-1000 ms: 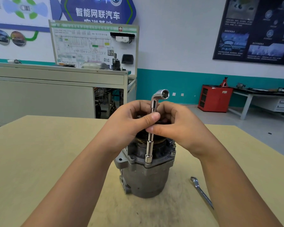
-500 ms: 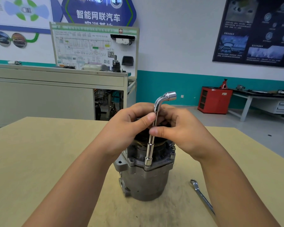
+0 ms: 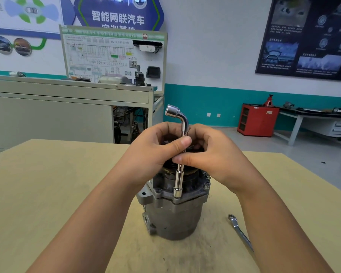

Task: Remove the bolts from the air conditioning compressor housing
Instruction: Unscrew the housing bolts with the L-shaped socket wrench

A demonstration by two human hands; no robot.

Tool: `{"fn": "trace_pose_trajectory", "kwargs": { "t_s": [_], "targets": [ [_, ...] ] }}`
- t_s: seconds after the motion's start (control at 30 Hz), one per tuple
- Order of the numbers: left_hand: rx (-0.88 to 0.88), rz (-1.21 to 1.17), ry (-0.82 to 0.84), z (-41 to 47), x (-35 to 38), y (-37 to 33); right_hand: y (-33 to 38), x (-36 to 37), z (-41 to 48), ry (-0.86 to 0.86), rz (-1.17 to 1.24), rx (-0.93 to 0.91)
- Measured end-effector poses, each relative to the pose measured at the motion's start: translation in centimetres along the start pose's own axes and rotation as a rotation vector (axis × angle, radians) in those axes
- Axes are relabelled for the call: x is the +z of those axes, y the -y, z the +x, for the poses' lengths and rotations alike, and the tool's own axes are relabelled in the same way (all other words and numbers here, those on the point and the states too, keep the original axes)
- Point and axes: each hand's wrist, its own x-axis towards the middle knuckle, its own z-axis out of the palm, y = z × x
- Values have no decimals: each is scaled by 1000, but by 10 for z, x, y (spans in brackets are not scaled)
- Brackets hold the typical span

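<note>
Pinching the wrench [image 3: 179, 174] tight with left hand [image 3: 156, 152] and right hand [image 3: 213, 154], likely to twirl it, with its cup set over a hidden bolt on the compressor housing [image 3: 175, 217].

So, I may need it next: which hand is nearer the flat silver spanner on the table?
Right. The right hand is raised, left of the flat silver spanner; the left hand sits farther left.

Both bare forearms enter from the lower edge and converge at centre. Left hand [image 3: 154, 152]: fingers curled, thumb laid across the shaft of the L-shaped socket wrench [image 3: 180, 174]. Right hand [image 3: 215, 154]: fingers curled, thumb pinching the same shaft just below the left thumb. The knuckles of both hands face each other, close together.
</note>
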Motion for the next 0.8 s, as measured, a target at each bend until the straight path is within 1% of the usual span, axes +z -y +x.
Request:
{"fn": "trace_pose_trajectory", "kwargs": {
  "t_s": [0.13, 0.37, 0.53, 0.67, 0.8],
  "targets": [
    [-22, 10, -7, 0, 0, 0, 0, 0, 0, -9, 2, -8],
    [-13, -12, -23, 1, 0, 3, -2, -2, 1, 39, 47, -51],
    [13, -10, 56, -2, -2, -1, -5, -4, 2, 65, 64, -49],
    [18, -12, 89, -2, -5, -3, -7, -5, 1, 82, 105, -33],
    [13, 40, 106, -1, -8, 0, -5, -5, 1, 97, 65, -71]
  ]
}}
